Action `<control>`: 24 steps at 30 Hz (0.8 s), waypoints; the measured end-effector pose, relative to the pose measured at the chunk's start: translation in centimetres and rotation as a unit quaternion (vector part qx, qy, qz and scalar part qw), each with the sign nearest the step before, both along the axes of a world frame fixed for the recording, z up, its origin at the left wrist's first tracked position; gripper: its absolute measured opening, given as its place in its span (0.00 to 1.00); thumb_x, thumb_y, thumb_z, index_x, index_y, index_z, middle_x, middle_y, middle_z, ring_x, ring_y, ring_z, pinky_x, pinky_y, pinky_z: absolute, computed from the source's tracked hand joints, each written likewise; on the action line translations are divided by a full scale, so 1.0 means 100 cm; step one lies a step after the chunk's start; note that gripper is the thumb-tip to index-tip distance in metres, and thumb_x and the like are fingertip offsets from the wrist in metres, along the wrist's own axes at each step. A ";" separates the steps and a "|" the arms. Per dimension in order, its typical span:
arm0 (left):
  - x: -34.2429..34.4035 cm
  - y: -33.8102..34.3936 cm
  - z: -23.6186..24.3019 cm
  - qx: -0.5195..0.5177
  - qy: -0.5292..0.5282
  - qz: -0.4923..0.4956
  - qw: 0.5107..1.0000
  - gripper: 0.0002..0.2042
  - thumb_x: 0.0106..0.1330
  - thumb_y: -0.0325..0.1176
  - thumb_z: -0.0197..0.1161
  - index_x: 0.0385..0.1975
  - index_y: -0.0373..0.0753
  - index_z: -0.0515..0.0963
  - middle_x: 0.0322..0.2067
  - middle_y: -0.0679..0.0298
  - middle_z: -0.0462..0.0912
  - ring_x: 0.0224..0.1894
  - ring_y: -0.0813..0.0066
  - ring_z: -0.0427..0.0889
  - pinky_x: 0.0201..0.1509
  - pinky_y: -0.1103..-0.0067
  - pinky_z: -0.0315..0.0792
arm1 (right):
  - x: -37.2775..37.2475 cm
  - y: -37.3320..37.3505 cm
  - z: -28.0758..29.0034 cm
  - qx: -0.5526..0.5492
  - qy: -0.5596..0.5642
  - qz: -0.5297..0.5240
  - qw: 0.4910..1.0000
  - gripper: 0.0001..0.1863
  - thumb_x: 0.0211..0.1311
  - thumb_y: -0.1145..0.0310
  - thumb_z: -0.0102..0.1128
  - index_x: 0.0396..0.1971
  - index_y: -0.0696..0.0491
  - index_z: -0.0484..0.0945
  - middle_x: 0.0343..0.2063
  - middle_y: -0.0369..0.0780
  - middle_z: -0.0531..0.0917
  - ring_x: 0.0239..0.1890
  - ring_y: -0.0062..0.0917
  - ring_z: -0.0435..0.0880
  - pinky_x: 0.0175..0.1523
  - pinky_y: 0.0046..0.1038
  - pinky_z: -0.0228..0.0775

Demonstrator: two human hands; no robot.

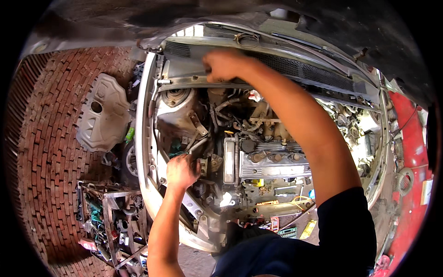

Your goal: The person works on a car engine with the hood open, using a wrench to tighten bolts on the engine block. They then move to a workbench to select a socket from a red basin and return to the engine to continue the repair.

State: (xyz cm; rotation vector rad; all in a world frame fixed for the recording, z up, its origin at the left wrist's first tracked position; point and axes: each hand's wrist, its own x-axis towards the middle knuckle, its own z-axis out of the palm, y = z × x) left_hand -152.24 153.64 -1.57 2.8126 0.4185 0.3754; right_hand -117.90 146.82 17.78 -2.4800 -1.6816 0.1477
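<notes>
My left hand [181, 171] is closed in the left part of a car's engine bay, just inside the fender rail. Right above its knuckles lies a grey metal bar [198, 146]; whatever the fingers grip is hidden under the hand. Stretched far across the bay, my right hand [222, 65] hovers over the left end of the black cowl panel [182, 64]. Motion smears its fingers, and nothing clear shows in them. Between and below my arms sits the engine with its silvery valve cover [272, 170]. A round strut mount [175, 96] lies behind my left hand.
The raised hood [92, 23] hangs overhead. On the brick floor [50, 152] at left lie a grey shield-shaped cover [104, 115] and a metal frame rack [108, 198] full of parts. Tools and a green case [288, 232] lie past the engine's near side. Something red [408, 129] stands at right.
</notes>
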 end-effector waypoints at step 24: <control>-0.003 0.001 -0.004 0.015 -0.009 0.003 1.000 0.11 0.65 0.41 0.69 0.29 0.39 0.84 0.27 0.54 0.84 0.32 0.49 0.86 0.40 0.59 0.81 | -0.038 -0.144 0.005 0.233 0.044 -0.058 0.970 0.16 0.71 0.55 0.68 0.44 0.54 0.85 0.39 0.44 0.89 0.42 0.41 0.90 0.46 0.43 0.81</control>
